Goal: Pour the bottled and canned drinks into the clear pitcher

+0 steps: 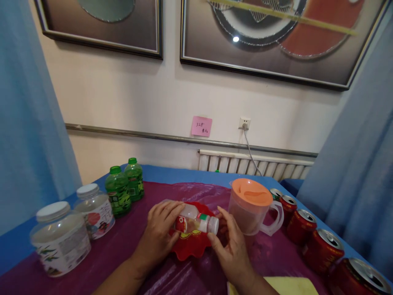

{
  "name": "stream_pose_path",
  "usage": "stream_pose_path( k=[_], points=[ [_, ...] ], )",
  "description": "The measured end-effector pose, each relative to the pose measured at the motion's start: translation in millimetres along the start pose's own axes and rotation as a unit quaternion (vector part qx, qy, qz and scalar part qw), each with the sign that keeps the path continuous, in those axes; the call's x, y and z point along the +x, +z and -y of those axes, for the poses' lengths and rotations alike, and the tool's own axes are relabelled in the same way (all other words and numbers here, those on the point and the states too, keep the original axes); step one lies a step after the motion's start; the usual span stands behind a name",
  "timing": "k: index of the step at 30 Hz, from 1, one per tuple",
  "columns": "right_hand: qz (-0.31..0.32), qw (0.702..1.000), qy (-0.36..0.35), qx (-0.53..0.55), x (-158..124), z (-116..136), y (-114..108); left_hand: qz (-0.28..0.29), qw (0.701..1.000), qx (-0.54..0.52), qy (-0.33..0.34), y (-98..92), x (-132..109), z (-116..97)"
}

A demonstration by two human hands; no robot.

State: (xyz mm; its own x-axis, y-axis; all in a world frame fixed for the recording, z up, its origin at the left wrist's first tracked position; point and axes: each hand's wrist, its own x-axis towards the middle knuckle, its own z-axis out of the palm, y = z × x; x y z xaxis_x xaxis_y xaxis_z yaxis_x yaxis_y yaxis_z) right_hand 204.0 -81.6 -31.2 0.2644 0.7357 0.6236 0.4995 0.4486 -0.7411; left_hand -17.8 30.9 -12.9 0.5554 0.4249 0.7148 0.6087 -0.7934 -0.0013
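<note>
A clear plastic bottle (189, 212) with a red and green label lies tilted on its side, its white cap (213, 225) pointing right. My left hand (162, 223) is wrapped over the bottle's body and hides its bottom end. Around the cap my right hand (231, 242) is curved with thumb and fingers apart; the thumb tip is at the cap's lower edge, and whether it touches I cannot tell. Beneath the bottle sits a red wavy-rimmed dish (188, 253) with a yellow pattern, partly covered by my hands.
A clear pitcher (245, 213) with an orange lid stands right of my right hand. Several red cans (322, 248) line the right edge. Two white-lidded jars (59, 241) and two green bottles (118, 194) stand left. A yellow cloth-like piece (288, 284) lies in front, on purple sheeting (119, 254).
</note>
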Motion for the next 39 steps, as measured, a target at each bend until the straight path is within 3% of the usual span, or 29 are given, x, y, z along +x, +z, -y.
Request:
stream_pose_path(
  k=[4, 13, 21, 39],
  points=[
    [0.016, 0.999, 0.026, 0.008, 2, 2, -2, 0.000, 1.000, 0.002, -0.001, -0.4, 0, 0],
    [-0.003, 0.997, -0.081, -0.020, 2, -3, 1, 0.002, 1.000, 0.006, 0.001, -1.1, 0, 2],
    [-0.002, 1.000, -0.026, -0.019, 2, -3, 1, -0.003, 1.000, -0.003, 0.012, -4.1, 3, -2],
    [0.002, 0.994, -0.101, -0.029, -1, -6, 1, 0.009, 1.000, -0.005, -0.004, -4.1, 2, -1]
  ],
)
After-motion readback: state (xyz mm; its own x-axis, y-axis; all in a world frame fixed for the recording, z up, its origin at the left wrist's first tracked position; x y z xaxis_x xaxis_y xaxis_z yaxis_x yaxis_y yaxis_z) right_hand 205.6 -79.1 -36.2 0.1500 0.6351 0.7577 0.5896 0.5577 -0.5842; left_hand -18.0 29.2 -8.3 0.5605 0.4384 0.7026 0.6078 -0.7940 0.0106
